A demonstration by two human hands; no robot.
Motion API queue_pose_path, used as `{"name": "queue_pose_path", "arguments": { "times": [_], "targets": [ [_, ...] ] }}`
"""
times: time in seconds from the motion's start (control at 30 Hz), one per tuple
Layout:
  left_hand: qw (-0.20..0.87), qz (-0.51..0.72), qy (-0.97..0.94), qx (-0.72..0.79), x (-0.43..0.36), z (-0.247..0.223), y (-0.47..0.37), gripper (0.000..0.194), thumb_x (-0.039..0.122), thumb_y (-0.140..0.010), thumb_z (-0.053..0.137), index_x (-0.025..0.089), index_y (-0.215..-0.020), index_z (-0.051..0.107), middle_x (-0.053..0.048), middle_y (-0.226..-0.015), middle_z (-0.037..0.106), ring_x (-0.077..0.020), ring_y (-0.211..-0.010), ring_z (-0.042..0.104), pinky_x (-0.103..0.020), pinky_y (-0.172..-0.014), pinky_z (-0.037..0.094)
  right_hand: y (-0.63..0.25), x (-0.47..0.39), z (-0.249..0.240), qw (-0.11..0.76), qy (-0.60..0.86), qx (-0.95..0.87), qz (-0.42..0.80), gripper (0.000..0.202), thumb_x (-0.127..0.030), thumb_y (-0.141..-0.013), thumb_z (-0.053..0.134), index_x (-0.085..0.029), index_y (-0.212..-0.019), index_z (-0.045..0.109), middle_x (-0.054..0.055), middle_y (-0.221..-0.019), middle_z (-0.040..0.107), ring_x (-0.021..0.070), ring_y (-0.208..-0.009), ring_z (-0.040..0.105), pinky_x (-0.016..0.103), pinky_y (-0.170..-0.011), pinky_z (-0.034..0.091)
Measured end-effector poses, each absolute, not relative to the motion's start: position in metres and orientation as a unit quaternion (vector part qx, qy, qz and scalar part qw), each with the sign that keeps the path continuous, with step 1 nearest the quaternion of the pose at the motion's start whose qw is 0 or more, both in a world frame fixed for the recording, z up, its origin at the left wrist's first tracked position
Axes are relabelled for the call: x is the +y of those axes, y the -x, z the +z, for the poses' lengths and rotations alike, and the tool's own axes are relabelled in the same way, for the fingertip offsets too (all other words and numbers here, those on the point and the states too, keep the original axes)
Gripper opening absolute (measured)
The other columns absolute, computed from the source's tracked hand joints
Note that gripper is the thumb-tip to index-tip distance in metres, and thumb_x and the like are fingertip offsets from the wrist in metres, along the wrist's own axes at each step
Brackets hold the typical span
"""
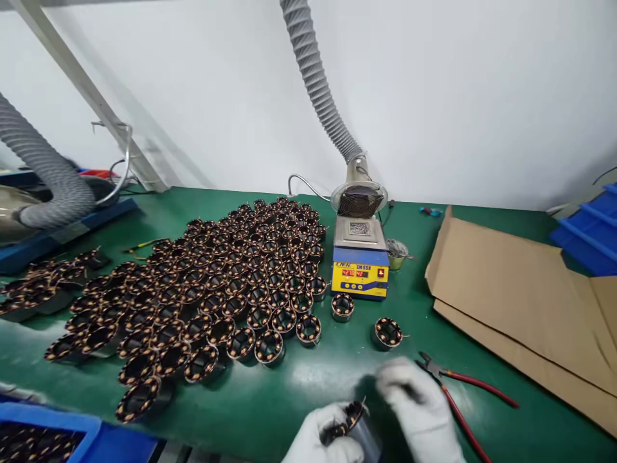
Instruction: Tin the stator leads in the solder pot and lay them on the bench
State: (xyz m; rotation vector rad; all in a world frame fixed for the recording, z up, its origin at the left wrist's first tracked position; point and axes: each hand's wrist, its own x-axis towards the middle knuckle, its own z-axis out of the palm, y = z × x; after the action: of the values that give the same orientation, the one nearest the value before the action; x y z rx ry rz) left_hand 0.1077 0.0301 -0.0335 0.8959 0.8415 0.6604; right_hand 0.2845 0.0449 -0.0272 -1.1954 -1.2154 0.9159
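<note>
"Surface?"
"Green tabletop (308, 382), glossy. Ring-shaped parts (268, 348) densely grouped left of the yellow-and-blue unit (360, 273); two stand separately in front."
"Right side?"
"Red-handled pliers (436, 370), open; cardboard (520, 289); small tin (396, 255) beside the unit."

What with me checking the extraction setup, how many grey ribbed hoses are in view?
2. One hose runs down to the metal hood by the yellow-and-blue unit; the other hose bends at far left. None seems hidden.
</note>
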Motion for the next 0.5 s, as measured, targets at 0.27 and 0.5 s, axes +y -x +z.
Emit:
{"name": "queue_pose_path", "arguments": {
  "times": [0.27,0.5],
  "targets": [
    [0.623,0.253,-0.58,0.46,0.05,-0.036,-0.089,0.015,0.019,-0.06,0.072,0.022,-0.074,0.067,-0.009,-0.141,0.038,-0.0321,-0.129,0.034,-0.044,-0.104,0.031,-0.263,0.031,-0.047,0.428,0.315,-0.286,0.797,0.05,-0.047,-0.06,0.079,-0.017,-0.098,0.066,0.01,-0.09,0.066,0.0267,-0.088,0.06,0.038,-0.079,0.047],
    [0.438,0.304,-0.706,0.466,0.044,-0.062,-0.095,0.087,0.027,-0.05,0.081,0.026,-0.129,0.045,-0.012,-0.132,0.051,-0.0345,-0.121,0.044,-0.046,-0.104,0.036,-0.237,0.018,-0.063,0.49,0.242,-0.059,0.835,0.028,-0.032,-0.073,0.074,-0.019,-0.097,0.066,0.004,-0.093,0.068,0.0195,-0.093,0.061,0.031,-0.087,0.043]
  ]
}}
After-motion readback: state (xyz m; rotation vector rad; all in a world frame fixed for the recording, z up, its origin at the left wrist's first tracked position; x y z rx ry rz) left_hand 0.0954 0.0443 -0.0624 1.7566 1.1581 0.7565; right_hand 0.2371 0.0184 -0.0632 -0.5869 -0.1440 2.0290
